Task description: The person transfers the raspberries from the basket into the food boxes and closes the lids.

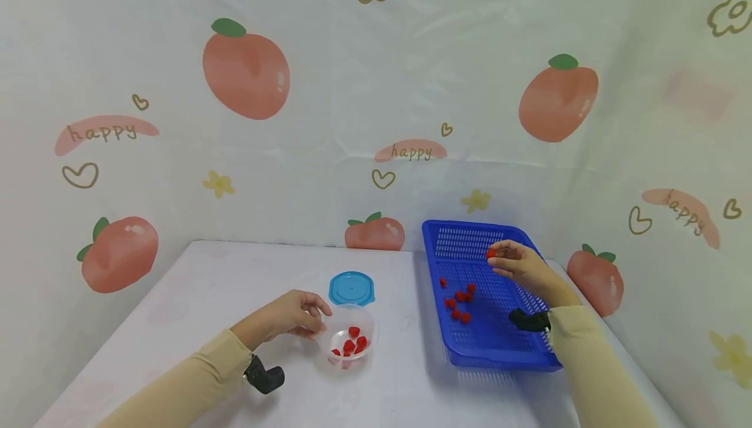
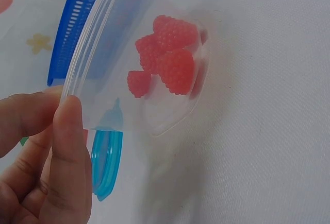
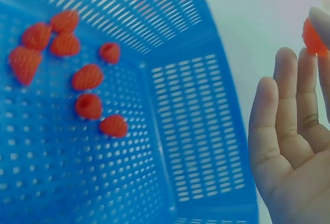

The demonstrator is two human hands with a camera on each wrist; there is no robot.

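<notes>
My left hand (image 1: 296,316) pinches the rim of a clear plastic container (image 2: 111,100) between thumb and fingers. Inside it lie several red raspberries (image 2: 175,72), seen through the wall in the left wrist view. Over the blue basket, my right hand (image 1: 523,268) holds one raspberry (image 3: 313,37) at its fingertips, the other fingers fairly straight. Several more raspberries (image 1: 460,296) lie on the floor of the blue perforated basket (image 1: 493,357), mostly toward its left side.
A light blue lid (image 1: 351,288) lies flat on the white table (image 1: 235,271) just behind the container. The basket stands at the right of the table, its far end near the printed cloth backdrop (image 1: 317,89).
</notes>
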